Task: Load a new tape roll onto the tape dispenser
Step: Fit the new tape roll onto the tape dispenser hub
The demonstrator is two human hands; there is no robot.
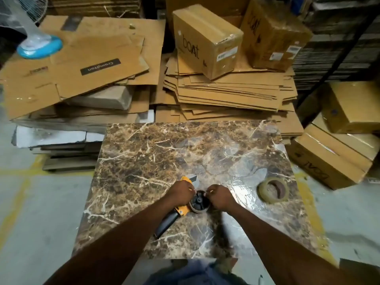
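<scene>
A yellow and black tape dispenser [181, 210] lies on the marbled tabletop [164, 153], its black handle pointing toward me and its black spool hub [199, 200] facing up. My left hand [181, 192] presses down on the yellow body near the blade end. My right hand [219, 197] grips the right edge of the hub, where a thin worn roll seems to sit. A roll of clear tape [273, 192] with a brown core lies flat on the table to the right, apart from both hands.
Stacks of flattened cardboard [226, 93] and sealed boxes [207, 40] stand beyond the table's far edge. More boxes [333, 157] are piled at the right. A fan base [39, 45] rests on cardboard at the far left. Grey floor surrounds the table.
</scene>
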